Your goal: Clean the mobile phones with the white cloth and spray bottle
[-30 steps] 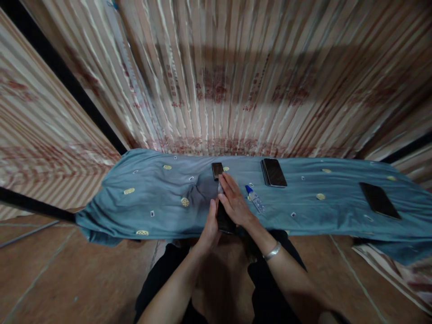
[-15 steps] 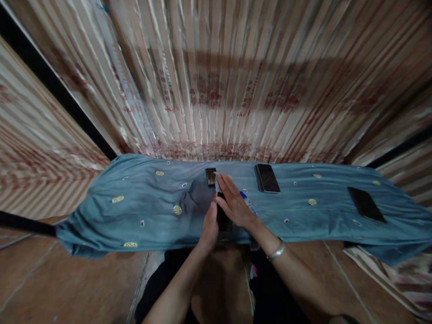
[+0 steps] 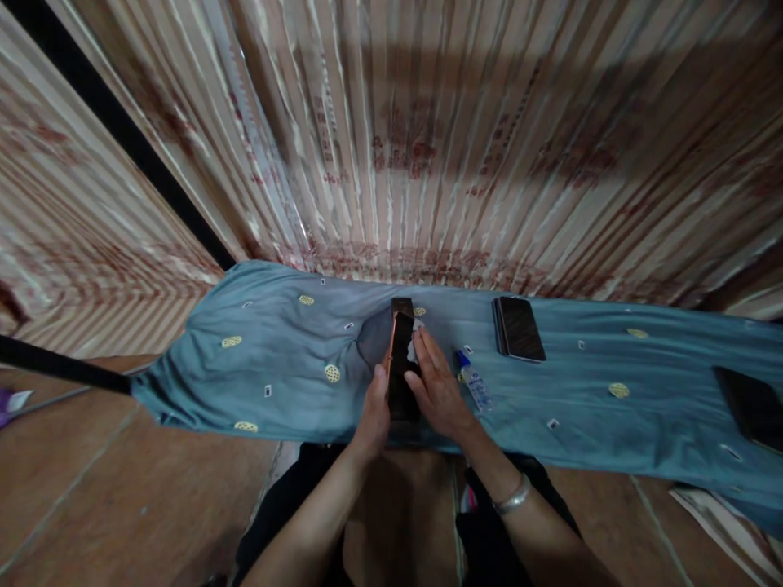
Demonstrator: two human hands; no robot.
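Observation:
A dark phone (image 3: 401, 363) with a copper-coloured edge lies lengthwise on the blue cloth (image 3: 287, 359) in front of me. My left hand (image 3: 373, 412) grips its left edge and near end. Flat fingers of my right hand (image 3: 435, 387) press a small pale wipe (image 3: 414, 341) against the phone's right side. A small dark block (image 3: 402, 305) sits just beyond the phone's far end. A small bottle with a blue cap (image 3: 472, 381) lies right of my right hand.
A second phone (image 3: 519, 328) lies face up further right on the cloth, and a third dark phone (image 3: 749, 406) is at the right edge. Striped curtain (image 3: 428, 147) hangs behind. Brown tiled floor (image 3: 91, 489) lies below, and my dark-clothed knees are under the cloth edge.
My right hand has slid back from the phone's far end toward its middle, uncovering most of the screen. The camera view shifted slightly; my left hand keeps its hold.

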